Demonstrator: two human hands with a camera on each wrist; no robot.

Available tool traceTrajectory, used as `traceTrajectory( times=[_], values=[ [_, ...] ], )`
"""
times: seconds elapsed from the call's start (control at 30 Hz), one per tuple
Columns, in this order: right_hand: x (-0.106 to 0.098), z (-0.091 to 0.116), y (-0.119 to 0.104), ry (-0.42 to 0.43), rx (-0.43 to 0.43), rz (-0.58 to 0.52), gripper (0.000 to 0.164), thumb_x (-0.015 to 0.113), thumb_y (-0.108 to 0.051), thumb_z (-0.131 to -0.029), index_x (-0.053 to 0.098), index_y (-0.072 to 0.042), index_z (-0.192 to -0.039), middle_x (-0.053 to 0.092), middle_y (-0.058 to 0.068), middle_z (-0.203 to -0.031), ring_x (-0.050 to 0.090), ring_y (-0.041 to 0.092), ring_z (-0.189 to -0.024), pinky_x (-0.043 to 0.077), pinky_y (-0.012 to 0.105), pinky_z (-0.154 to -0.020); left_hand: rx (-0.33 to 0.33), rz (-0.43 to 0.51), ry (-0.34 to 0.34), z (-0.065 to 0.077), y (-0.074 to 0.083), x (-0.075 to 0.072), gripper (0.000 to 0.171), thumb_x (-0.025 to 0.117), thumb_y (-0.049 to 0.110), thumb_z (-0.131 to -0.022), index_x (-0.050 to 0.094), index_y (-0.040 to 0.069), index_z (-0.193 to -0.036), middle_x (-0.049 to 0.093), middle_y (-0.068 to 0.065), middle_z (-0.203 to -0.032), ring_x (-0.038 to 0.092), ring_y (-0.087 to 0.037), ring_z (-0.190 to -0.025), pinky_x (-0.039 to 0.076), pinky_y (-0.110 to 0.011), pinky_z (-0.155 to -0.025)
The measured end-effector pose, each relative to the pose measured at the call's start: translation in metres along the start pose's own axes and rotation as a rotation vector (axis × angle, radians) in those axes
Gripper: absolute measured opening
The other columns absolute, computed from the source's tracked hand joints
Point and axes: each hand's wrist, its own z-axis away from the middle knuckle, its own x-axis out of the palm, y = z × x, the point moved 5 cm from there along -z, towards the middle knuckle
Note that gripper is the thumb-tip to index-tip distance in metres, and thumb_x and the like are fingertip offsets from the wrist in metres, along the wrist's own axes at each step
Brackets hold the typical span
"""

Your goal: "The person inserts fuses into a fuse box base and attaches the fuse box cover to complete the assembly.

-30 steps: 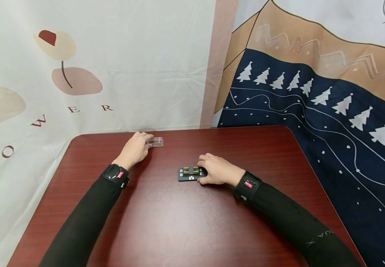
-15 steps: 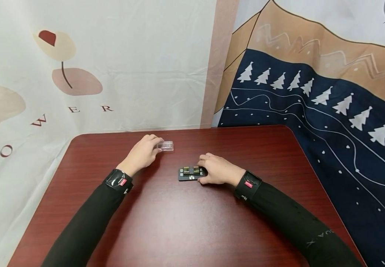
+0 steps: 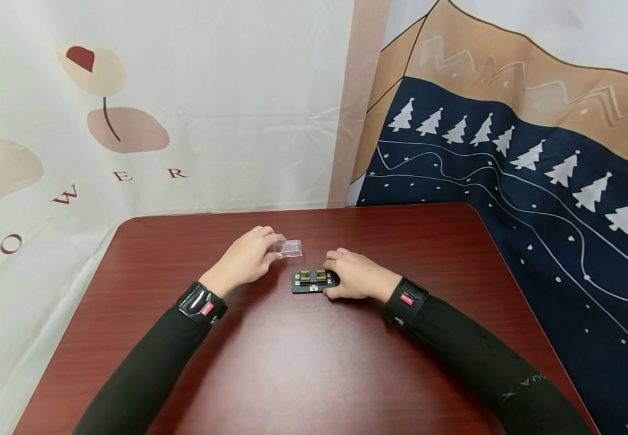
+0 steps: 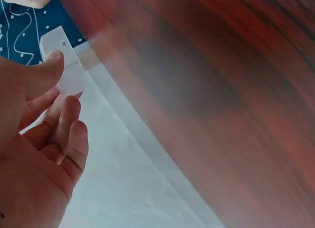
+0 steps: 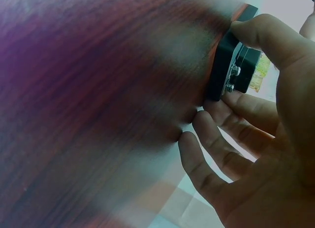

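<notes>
My left hand (image 3: 247,257) pinches a clear plastic cover (image 3: 292,248) between thumb and fingertips, held up to the left of and beyond the other piece. In the left wrist view the cover is a clear box shape with a small square hole near one end. My right hand (image 3: 361,277) grips the right end of a black electrical block (image 3: 308,289) that lies on the table. Two yellow-green inserts sit on top of the block, with shiny metal squares at its corners. The right wrist view shows metal screws (image 5: 231,79) on its end; two other fingertips rest on the table.
The reddish-brown wooden table (image 3: 303,362) has rounded far corners. Behind it hangs a pale printed cloth (image 3: 248,121), and a navy cloth with white trees (image 3: 455,163) hangs along the right side.
My left hand has carried the clear cover to the right and nearer to me, toward the black electrical block. The right hand and the block have stayed in place.
</notes>
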Motion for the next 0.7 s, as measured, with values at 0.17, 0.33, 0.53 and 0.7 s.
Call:
traceTrajectory(
  times=[0.17, 0.33, 0.53, 0.7],
  values=[
    [0.000, 0.000, 0.001, 0.004, -0.010, 0.005, 0.059, 0.086, -0.047, -0.093, 0.076, -0.008, -0.135, 0.068, 0.001, -0.116, 0.056, 0.015, -0.104, 0.056, 0.034, -0.089, 0.033, -0.001, -0.007, 0.002, 0.011, 0.000, 0.032, 0.080, 0.022, -0.102, 0.076, 0.008, -0.131, 0.073, -0.006, -0.115, 0.065, -0.025, -0.107, 0.058, -0.043, -0.094],
    [0.000, -0.001, 0.000, 0.017, -0.026, 0.008, 0.055, 0.087, -0.045, -0.091, 0.077, -0.008, -0.131, 0.067, 0.001, -0.113, 0.058, 0.016, -0.103, 0.055, 0.035, -0.087, 0.065, 0.012, 0.001, 0.004, 0.019, -0.002, 0.032, 0.081, 0.022, -0.101, 0.074, 0.009, -0.130, 0.072, -0.005, -0.112, 0.063, -0.023, -0.103, 0.056, -0.041, -0.090],
    [-0.002, -0.002, 0.000, 0.027, -0.029, 0.002, 0.054, 0.088, -0.043, -0.090, 0.078, -0.007, -0.128, 0.066, 0.001, -0.110, 0.058, 0.017, -0.102, 0.055, 0.036, -0.086, 0.098, 0.023, 0.012, 0.005, 0.023, -0.004, 0.031, 0.083, 0.022, -0.099, 0.075, 0.010, -0.126, 0.069, -0.002, -0.106, 0.060, -0.019, -0.098, 0.054, -0.039, -0.085],
    [-0.001, -0.003, 0.000, 0.021, -0.025, 0.005, 0.054, 0.087, -0.044, -0.090, 0.077, -0.007, -0.128, 0.066, 0.001, -0.112, 0.058, 0.017, -0.102, 0.055, 0.035, -0.087, 0.138, 0.040, 0.017, 0.006, 0.028, -0.003, 0.030, 0.084, 0.024, -0.099, 0.075, 0.011, -0.125, 0.068, 0.000, -0.105, 0.058, -0.017, -0.096, 0.053, -0.037, -0.084]
  ],
)
